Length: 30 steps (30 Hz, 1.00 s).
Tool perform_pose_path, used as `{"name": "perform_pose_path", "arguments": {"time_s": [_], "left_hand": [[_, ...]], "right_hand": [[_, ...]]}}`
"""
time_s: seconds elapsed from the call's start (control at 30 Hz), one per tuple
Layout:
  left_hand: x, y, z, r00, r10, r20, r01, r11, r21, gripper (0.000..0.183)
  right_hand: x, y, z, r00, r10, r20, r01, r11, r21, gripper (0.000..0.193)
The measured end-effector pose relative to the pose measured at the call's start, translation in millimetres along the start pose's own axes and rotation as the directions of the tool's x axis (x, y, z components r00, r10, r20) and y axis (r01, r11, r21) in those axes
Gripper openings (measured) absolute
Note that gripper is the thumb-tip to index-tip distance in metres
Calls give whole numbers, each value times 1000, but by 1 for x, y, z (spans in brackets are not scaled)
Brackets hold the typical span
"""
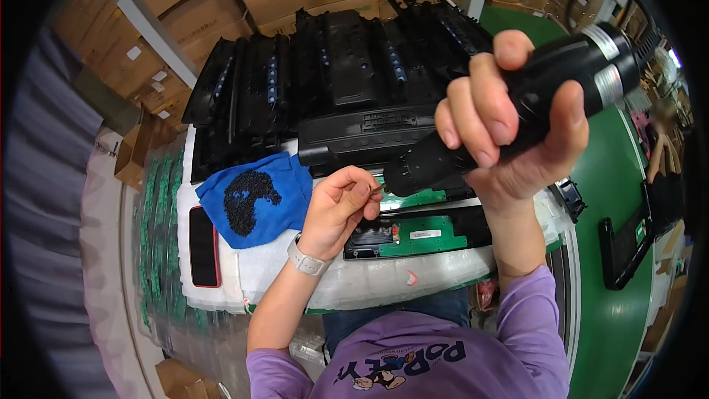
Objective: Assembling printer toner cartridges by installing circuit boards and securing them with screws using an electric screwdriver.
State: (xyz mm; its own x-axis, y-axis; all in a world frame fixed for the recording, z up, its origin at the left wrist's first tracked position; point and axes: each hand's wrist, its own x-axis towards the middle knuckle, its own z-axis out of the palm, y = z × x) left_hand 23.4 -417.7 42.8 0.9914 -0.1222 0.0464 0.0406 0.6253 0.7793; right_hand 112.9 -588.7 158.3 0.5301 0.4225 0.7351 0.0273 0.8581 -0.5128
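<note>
My right hand (509,122) is wrapped around a black electric screwdriver (591,63), held up over the table and slanting down to the left. Close to its lower end, my left hand (343,199) has thumb and forefinger pinched together on a thin, small piece I cannot make out. Beneath both hands lies a black plastic housing (476,227) with a green circuit board (443,233) in it. Part of another green board (425,197) shows behind it, partly covered by the screwdriver. A blue cloth (289,210) left of my left hand carries a pile of tiny black screws (247,207).
Several black plastic housings (347,59) are heaped across the table's far side. A phone (204,247) lies at the left edge. Green boards in clear wrapping (159,229) stand left of the table. To the right, another black housing (628,240) rests on a green surface (598,310).
</note>
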Motion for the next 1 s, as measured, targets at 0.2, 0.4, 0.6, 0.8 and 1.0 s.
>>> {"name": "perform_pose_path", "arguments": {"time_s": [0.2, 0.4, 0.6, 0.8, 1.0], "left_hand": [[-1, -1, -9, 1000, -12, -29, 13, 999, 41, 19], [1, -3, -19, 997, -18, -76, 24, 997, 78, 19], [-2, -5, -16, 992, -37, -117, 49, 993, 106, 17], [-3, -7, -16, 991, 15, -130, 18, 967, 253, 11], [-5, -7, -16, 985, 89, -145, -23, 914, 405, 9]], "right_hand": [[-4, 10, -12, 996, 68, -62, -70, 997, -30, 45], [-6, 18, -16, 995, 77, -60, -82, 993, -83, 47], [-9, 22, -14, 990, 119, -79, -133, 968, -212, 46], [-5, 25, -5, 943, 131, -305, -210, 948, -240, 34], [-2, 30, -1, 872, 104, -479, -234, 947, -219, 29]]}}
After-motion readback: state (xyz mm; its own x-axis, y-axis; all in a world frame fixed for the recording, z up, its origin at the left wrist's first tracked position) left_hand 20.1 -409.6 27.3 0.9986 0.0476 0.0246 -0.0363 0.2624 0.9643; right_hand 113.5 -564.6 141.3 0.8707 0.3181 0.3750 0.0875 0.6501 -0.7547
